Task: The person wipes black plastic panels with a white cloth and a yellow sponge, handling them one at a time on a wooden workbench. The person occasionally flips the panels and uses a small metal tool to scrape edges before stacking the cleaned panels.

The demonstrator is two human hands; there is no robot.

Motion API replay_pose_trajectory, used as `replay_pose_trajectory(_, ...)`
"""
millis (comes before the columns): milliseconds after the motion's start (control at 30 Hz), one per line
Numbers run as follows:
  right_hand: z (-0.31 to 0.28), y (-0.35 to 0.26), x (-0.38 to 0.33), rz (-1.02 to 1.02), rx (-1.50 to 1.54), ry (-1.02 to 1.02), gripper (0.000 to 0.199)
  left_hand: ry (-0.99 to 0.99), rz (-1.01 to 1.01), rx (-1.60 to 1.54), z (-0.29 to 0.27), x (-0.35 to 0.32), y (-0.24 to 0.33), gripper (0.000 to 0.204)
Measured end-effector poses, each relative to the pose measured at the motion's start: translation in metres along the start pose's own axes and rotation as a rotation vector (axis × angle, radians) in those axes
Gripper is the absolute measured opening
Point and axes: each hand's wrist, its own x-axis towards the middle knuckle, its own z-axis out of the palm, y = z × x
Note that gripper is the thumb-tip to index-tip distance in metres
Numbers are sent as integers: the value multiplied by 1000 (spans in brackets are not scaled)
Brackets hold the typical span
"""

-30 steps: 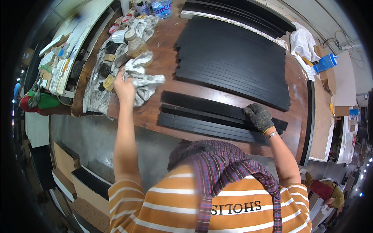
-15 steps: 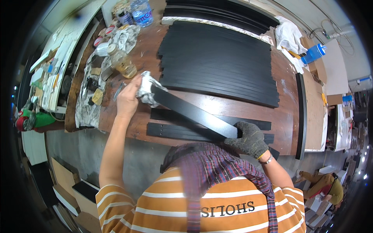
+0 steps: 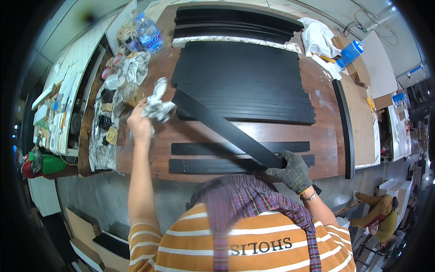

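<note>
My bare left hand [image 3: 140, 121] is closed on a crumpled white rag [image 3: 158, 106], just off the far end of a black slat [image 3: 226, 129]. That slat slants up and to the left above the table. Its near end is gripped by my right hand [image 3: 292, 173], which wears a dark grey knit glove. Beneath it, two more black slats [image 3: 195, 148] lie side by side along the table's near edge. Beyond them is a wide layer of black slats [image 3: 240, 81] set edge to edge.
The brown table [image 3: 326, 149] carries a glass jar [image 3: 131, 94], a clear water bottle [image 3: 148, 32] and stained cloths at left. Black mouldings [image 3: 235, 22] lie at the far side. A blue bottle [image 3: 350, 54] and white cloth [image 3: 317, 36] are far right. Another person [image 3: 380, 217] is at lower right.
The rag in my left hand has come off the slat's far end and moved left of it. My right hand keeps its grip. The view has shifted slightly.
</note>
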Motion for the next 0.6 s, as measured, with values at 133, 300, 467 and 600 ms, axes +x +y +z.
replay_pose_trajectory(133, -5, -22, 12, 83, 114, 11, 63, -370, -178, -582, 22, -39, 37, 25)
replay_pose_trajectory(300, 14, -86, 60, -323, 355, 478, 57, -600, -539, -1174, 112, -82, 142, 28)
replay_pose_trajectory(467, -38, -92, 91, -286, 685, 397, 25, -912, -11, -998, 66, 3, 169, 12)
replay_pose_trajectory(600, -81, -106, 123, -456, 1383, 322, 31, -1065, 79, -710, 64, -7, 178, 11)
